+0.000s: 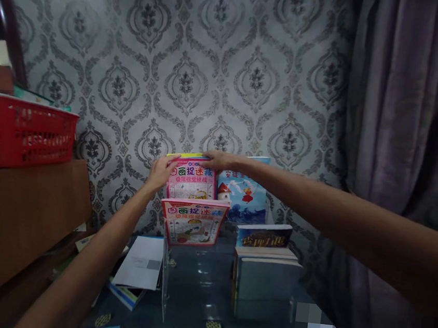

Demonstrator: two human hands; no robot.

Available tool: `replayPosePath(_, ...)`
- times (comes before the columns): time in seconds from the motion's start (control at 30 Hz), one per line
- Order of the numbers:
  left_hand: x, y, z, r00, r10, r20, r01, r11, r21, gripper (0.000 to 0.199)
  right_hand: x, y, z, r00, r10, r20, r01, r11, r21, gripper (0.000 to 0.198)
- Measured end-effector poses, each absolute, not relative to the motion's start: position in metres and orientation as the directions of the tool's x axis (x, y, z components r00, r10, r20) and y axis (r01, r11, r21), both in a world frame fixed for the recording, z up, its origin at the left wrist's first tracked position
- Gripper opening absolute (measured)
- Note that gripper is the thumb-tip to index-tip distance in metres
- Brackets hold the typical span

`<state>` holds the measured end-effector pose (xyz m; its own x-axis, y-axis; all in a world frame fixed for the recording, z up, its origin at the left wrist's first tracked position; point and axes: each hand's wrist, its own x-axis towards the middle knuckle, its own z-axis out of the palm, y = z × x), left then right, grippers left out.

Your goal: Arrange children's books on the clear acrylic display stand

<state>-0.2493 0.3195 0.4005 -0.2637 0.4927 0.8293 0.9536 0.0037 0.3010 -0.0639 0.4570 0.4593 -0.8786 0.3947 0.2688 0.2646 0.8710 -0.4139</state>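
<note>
A pink picture book (191,182) with Chinese lettering stands upright in the rear tier of a clear stand (164,278), a yellow edge showing behind its top. My left hand (161,171) grips its upper left corner, thumb and fingers closed around it. At the upper right, my right hand (219,160) pinches the top edge. A similar pink-red book (195,227) leans in the tier in front. Just right of the held book, partly behind my right forearm, stands a blue picture book (243,198) with a red-dressed figure on its cover.
Several books (265,283) stand in the front right of the stand, a dark-covered book (264,236) behind them. White papers (141,263) lie on books at the left. A red basket (46,133) sits on a brown box (21,216). A curtain (387,124) hangs at right.
</note>
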Motion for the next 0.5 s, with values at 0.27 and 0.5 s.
replayPosePath(0.27, -0.254, 0.324, 0.398, -0.281, 0.478, 0.832, 0.943, -0.025, 0.333, 0.034, -0.064, 0.463, 0.445, -0.880, 0.403, 0.251, 0.155, 0.744, -0.650, 0.019)
replayPosePath(0.5, -0.256, 0.324, 0.400, -0.254, 0.482, 0.838, 0.936, -0.098, 0.339, 0.031, -0.058, 0.463, 0.415, -0.698, 0.508, 0.506, 0.153, 0.795, -0.587, 0.027)
